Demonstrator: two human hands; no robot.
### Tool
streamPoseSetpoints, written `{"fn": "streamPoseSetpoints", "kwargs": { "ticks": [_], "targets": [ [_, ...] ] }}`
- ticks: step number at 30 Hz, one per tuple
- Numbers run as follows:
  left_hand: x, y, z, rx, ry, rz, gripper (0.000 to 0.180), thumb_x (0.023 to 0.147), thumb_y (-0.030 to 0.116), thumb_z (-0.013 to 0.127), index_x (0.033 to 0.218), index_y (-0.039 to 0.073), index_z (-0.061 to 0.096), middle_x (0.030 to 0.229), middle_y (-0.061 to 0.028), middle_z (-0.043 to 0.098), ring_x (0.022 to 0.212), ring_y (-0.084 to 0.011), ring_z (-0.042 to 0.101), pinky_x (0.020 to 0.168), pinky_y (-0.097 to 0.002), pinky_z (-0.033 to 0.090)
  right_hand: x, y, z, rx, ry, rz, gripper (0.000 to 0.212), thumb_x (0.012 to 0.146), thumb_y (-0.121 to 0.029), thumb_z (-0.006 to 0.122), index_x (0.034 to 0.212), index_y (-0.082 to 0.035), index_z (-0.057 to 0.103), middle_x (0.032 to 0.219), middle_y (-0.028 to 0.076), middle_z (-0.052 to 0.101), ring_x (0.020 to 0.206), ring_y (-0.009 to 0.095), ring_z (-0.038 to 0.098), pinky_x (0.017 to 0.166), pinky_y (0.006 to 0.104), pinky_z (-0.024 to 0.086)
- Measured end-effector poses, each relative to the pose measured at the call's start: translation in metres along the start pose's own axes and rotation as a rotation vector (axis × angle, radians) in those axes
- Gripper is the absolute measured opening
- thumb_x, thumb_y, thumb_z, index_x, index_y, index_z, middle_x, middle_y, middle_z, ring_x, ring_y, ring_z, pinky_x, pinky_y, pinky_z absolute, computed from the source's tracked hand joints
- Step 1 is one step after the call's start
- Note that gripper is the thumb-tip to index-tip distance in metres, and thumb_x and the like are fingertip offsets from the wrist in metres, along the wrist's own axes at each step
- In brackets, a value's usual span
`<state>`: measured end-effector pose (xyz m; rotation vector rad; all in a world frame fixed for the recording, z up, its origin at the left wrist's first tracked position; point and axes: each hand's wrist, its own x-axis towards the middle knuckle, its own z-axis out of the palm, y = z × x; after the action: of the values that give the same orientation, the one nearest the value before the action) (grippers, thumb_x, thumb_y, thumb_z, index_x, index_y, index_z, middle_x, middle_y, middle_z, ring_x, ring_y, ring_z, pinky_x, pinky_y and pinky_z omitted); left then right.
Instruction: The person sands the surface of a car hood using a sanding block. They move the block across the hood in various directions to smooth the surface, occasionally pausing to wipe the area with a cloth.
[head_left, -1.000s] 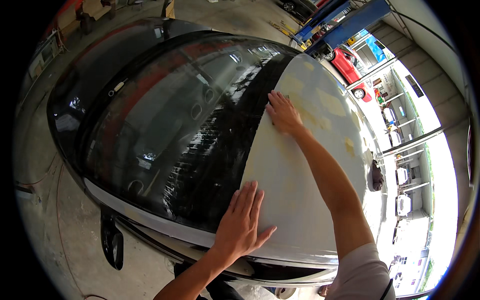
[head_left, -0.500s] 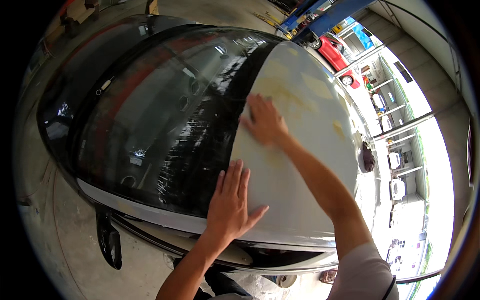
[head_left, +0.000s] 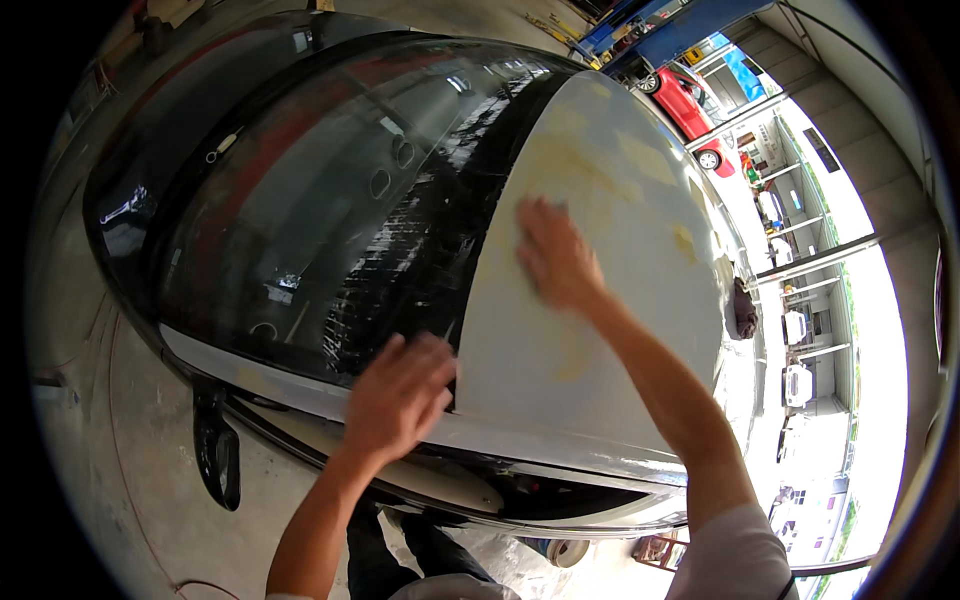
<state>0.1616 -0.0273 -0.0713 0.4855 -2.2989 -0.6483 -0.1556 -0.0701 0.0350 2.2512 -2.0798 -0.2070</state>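
Observation:
My right hand [head_left: 560, 255] is low over the pale grey car roof [head_left: 620, 330], palm down and smeared by motion. A dark shape shows along its fingers; I cannot tell whether it is shadow or something under the palm. Yellowish worn patches [head_left: 575, 165] mark the roof around and beyond that hand. Nearer to me, my left hand [head_left: 398, 400] is at the windshield's dark roof-side border, fingers bent and somewhat apart, holding nothing that I can see. The windshield [head_left: 290, 230] stretches away to the left, with whitish streaks along its dark border.
A black side mirror [head_left: 215, 450] sticks out at the lower left. The near door-window opening [head_left: 560, 498] lies below the roof edge. A dark bundled cloth [head_left: 744, 308] rests at the right end of the roof. A red car [head_left: 690, 112] stands beneath blue lift parts [head_left: 690, 35].
My left hand has come off the roof's edge, moving left toward the windshield with its fingers bending. My right hand has shifted away from the windshield border, further onto the roof.

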Motion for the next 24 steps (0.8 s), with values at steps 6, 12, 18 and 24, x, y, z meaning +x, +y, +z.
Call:
{"fn": "streamPoseSetpoints", "kwargs": {
  "ticks": [6,12,18,24],
  "targets": [
    [-0.004,-0.009,0.001,0.109,0.45,-0.286,0.018,0.091,0.009,0.065,0.107,0.002,0.062,0.107,-0.0143,0.065,0.095,-0.0359,0.06,0.088,-0.0471,0.045,-0.051,-0.023,-0.006,0.122,-0.064,-0.351,0.053,0.106,-0.021,0.051,0.155,-0.004,0.045,0.164,0.011,0.042,0.155,0.03,0.034,0.129,0.0458,0.025],
    [-0.012,-0.018,0.007,0.14,0.5,-0.304,0.022,0.092,0.008,0.061,0.075,0.004,0.048,0.074,-0.0121,0.046,0.07,-0.0317,0.046,0.064,-0.045,0.036,-0.033,-0.046,0.007,0.059,0.035,-0.188,0.049,0.108,-0.024,0.048,0.154,-0.007,0.048,0.164,0.01,0.043,0.155,0.028,0.033,0.129,0.0452,0.025],
    [-0.012,-0.015,0.008,0.155,0.513,-0.285,0.026,0.09,0.006,0.06,0.069,0.003,0.045,0.069,-0.0132,0.044,0.065,-0.0325,0.045,0.06,-0.0448,0.034,-0.008,-0.012,-0.008,0.077,0.062,-0.138,0.048,0.11,-0.026,0.046,0.154,-0.008,0.049,0.164,0.01,0.043,0.155,0.027,0.034,0.129,0.0457,0.026],
    [-0.019,-0.02,0.01,0.167,0.561,-0.301,0.025,0.089,0.005,0.06,0.068,0.003,0.045,0.068,-0.0124,0.043,0.065,-0.0327,0.046,0.059,-0.0447,0.035,-0.106,-0.07,-0.008,0.11,-0.058,-0.465,0.054,0.102,-0.023,0.059,0.153,-0.01,0.05,0.162,0.008,0.046,0.155,0.03,0.035,0.129,0.0502,0.027]
  ]
}}
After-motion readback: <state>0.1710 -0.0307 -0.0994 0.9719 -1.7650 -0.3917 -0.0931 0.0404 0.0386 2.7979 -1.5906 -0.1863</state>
